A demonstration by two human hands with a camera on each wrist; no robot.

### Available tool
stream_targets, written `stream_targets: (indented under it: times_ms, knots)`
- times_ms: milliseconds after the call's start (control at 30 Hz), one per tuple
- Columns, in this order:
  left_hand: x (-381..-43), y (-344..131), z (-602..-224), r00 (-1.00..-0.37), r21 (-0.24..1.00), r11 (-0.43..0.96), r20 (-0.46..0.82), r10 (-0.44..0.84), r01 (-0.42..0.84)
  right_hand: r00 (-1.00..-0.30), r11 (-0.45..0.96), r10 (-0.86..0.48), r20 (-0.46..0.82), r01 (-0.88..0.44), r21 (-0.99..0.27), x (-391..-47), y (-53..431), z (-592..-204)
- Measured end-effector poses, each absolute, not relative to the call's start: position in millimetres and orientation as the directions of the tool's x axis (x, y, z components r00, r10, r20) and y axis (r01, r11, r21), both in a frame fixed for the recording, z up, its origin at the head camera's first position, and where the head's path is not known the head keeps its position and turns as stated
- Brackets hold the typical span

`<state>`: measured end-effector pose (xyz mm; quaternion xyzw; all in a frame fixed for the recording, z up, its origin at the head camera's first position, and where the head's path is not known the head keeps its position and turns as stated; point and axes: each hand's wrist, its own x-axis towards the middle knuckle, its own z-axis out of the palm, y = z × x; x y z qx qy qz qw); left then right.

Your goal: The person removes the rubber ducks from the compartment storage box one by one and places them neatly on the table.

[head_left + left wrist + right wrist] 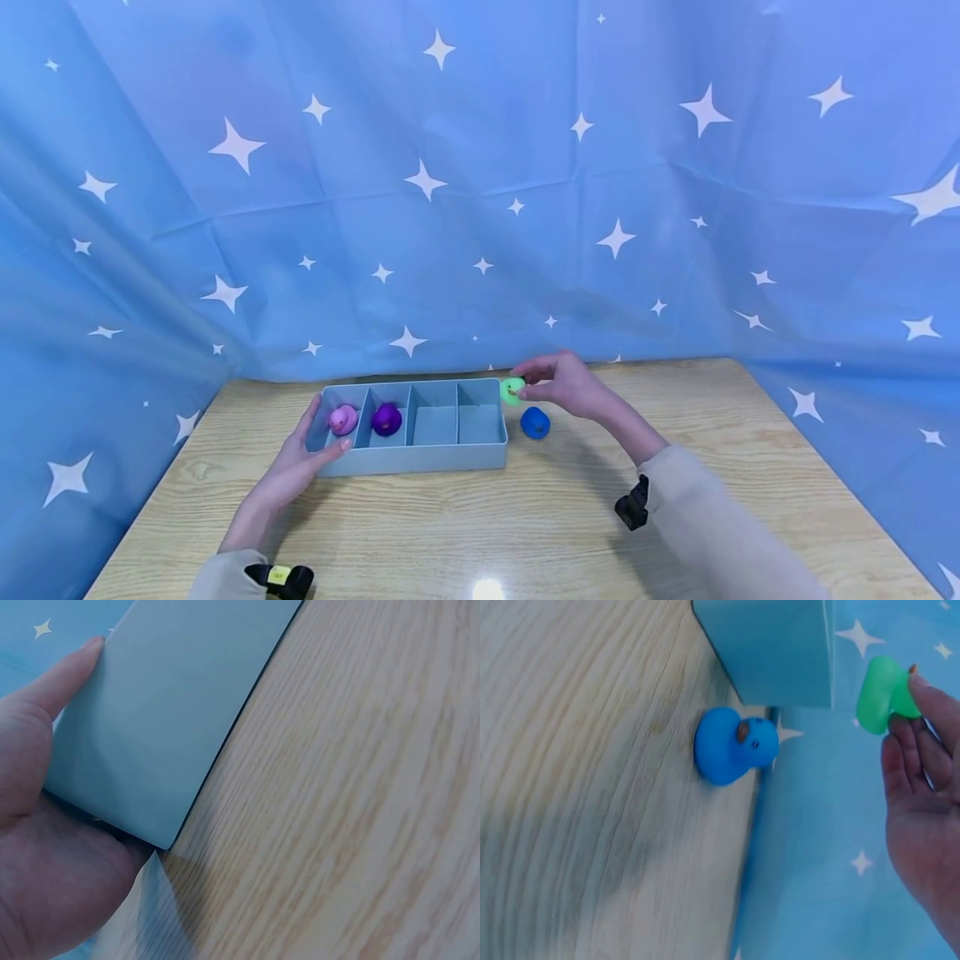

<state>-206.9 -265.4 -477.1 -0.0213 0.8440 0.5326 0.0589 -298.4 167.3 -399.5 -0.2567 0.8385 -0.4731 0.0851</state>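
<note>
A grey-blue box (412, 458) with a row of open compartments stands on the table. In its leftmost compartment sits a pink rubber duck (342, 420), and a purple rubber duck (386, 419) is in the one beside it. My left hand (296, 462) grips the box's left end, thumb at the front wall and fingers along the side. Raised by the box's right end, my right hand (566, 385) pinches a green rubber duck (881, 694) between thumb and fingers. Below that hand, a blue rubber duck (724, 746) rests on the table just right of the box.
The wooden table (465, 525) reaches back to a blue curtain (480, 208) with white stars, which also hangs along both sides. Small black cameras sit on the left wrist (288, 579) and right wrist (632, 504).
</note>
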Motion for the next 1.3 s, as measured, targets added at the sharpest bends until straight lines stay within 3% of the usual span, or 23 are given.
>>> stream_targets:
  times_ms: [767, 1300]
  knots:
    - [-205.3, -264.1, -476.5, -0.995, 0.900, 0.430, -0.098, 0.024, -0.078, -0.879, 0.441, -0.466, 0.100, -0.329, -0.835, -291.4, 229.2, -421.5]
    - [-207.9, -266.1, -477.4, -0.991, 0.893, 0.439, -0.129, 0.026, -0.104, -0.868, 0.473, -0.496, 0.017, -0.287, -0.833, -294.7, 249.5, -450.1]
